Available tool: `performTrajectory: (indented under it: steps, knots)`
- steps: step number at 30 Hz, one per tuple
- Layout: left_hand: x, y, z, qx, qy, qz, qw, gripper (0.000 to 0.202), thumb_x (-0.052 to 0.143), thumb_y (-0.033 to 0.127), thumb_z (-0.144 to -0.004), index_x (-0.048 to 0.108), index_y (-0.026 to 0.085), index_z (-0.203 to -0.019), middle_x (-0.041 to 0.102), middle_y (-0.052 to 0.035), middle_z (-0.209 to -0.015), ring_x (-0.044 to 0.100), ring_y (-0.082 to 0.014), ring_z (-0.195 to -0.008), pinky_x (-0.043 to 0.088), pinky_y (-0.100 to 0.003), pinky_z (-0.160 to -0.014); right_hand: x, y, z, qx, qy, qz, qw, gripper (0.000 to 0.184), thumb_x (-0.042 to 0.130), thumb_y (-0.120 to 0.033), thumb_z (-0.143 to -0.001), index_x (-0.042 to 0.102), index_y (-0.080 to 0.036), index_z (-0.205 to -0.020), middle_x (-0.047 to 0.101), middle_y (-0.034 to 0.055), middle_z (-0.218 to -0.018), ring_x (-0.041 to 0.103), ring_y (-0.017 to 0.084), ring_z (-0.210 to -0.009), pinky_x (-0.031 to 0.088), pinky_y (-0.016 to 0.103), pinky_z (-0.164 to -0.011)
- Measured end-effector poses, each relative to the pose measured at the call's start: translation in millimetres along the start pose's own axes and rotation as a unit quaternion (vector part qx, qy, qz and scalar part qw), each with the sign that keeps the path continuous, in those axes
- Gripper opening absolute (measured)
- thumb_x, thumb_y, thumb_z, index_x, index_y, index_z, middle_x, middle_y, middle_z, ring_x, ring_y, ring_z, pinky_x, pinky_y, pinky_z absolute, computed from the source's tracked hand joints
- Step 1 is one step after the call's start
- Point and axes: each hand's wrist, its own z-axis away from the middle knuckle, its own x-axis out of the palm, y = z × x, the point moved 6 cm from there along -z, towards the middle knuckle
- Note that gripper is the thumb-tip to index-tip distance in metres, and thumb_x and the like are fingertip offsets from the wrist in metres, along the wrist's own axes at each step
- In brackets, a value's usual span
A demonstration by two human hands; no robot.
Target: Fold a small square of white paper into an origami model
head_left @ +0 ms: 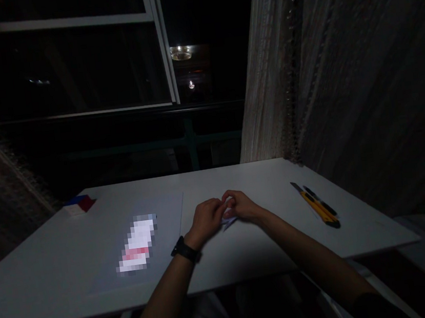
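My left hand [207, 218], with a dark watch on its wrist, meets my right hand [242, 205] over the middle of a white table. Between the fingers of both is a small piece of folded white paper [228, 221]. Its lower edge and a pointed corner show below the fingers; the rest is covered by the hands. Both hands are closed, fingertips pinching the paper close to the tabletop.
A blurred-out bright phone-like screen [138, 243] lies on a large pale sheet [172, 213] at left. A coloured cube [80, 205] sits at the far left edge. On the right lie a yellow utility knife [318, 208] and a dark pen-like tool [321, 201]. Curtains [259, 70] hang behind.
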Motion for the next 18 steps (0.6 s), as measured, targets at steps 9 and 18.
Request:
performTrajectory:
  steps: [9,18]
  knots:
    - [0.0,2.2,1.2,0.012,-0.001,-0.024,1.0,0.029,0.038,0.032,-0.087,0.058,0.017,-0.073,0.059,-0.0028,-0.069,0.052,-0.0125,-0.063,0.034,-0.023,-0.059,-2.5,0.9,-1.8,0.007,0.043,0.004,0.999,0.029,0.069,-0.015,-0.043,0.056,-0.015,-0.069,0.049,-0.0094,-0.038,0.042,0.006,-0.036,0.034,0.019,-0.041]
    - [-0.7,-0.1,0.7,0.01,0.001,-0.016,1.0,0.024,0.04,0.028,-0.086,0.055,0.017,-0.071,0.058,-0.0019,-0.069,0.05,-0.012,-0.064,0.033,-0.023,-0.06,-4.1,-0.4,-3.8,-0.001,0.06,-0.051,0.997,0.028,0.069,-0.01,-0.04,0.053,-0.015,-0.062,0.048,-0.0096,-0.038,0.044,0.007,-0.036,0.038,0.021,-0.043]
